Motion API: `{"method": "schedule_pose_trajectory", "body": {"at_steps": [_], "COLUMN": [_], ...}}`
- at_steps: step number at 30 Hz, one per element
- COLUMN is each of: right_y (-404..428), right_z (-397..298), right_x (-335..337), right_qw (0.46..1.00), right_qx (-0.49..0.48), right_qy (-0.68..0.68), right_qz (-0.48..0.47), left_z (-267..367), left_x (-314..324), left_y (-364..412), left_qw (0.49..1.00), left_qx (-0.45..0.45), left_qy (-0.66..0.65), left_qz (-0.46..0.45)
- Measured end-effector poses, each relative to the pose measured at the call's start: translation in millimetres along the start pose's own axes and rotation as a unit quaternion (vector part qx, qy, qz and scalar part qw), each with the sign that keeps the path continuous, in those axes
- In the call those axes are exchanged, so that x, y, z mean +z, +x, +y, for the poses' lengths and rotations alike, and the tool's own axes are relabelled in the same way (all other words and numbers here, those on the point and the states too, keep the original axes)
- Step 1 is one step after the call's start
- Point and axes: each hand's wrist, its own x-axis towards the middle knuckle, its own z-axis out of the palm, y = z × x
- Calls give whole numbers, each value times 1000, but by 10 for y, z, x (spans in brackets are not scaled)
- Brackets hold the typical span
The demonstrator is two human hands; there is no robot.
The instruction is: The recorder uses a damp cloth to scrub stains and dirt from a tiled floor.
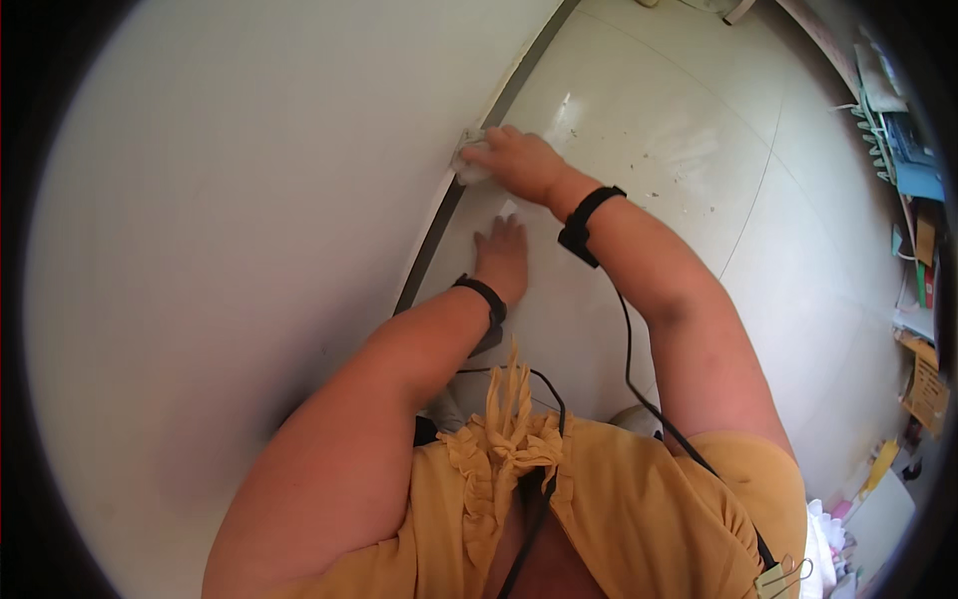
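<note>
My right hand [524, 161] grips a crumpled whitish cloth or wipe [470, 171] that bears grey smudges. It presses the cloth against the top edge of the dark baseboard [434, 243], where the white wall [247, 224] meets the floor. Nearer to me, my left hand [503, 251] rests on the glossy tiled floor [591, 299] with its fingers apart. Just beyond its fingertips is a small white patch [509, 208]; whether it is a scrap or a reflection I cannot tell. Both wrists wear black straps with cables.
Small dark crumbs [653, 195] lie scattered on the floor to the right of my right hand. Along the right rim stand assorted household items, among them a blue folded item [919, 181] and a cardboard piece [928, 393]. A black cable [636, 385] hangs beside my right arm.
</note>
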Motion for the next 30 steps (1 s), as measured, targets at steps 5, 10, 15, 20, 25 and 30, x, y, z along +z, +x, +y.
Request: {"method": "schedule_pose_trajectory", "body": {"at_steps": [5,10,15,20,25,30], "right_y": [209,511,507,144,-120,-409], "right_z": [731,985,705,47,178,113], "right_x": [129,-298,-235,-44,-429,-420], "right_qw": [995,978,983,995,815,464], "right_qx": [79,190,169,86,252,204], "right_qy": [-42,-73,-24,40,522,860], "right_qz": [54,51,73,33,12,55], "left_z": [-131,-159,-153,-135,-143,-168], "left_x": [-71,-320,-329,-337,-290,-276], "left_y": [115,-47,-50,-53,2,47], "left_qw": [990,988,989,988,991,992], "left_qx": [-7,-13,-6,-13,2,5], "left_qy": [-88,-85,-78,-91,-52,-54], "left_qz": [-110,-131,-127,-125,-126,-111]}}
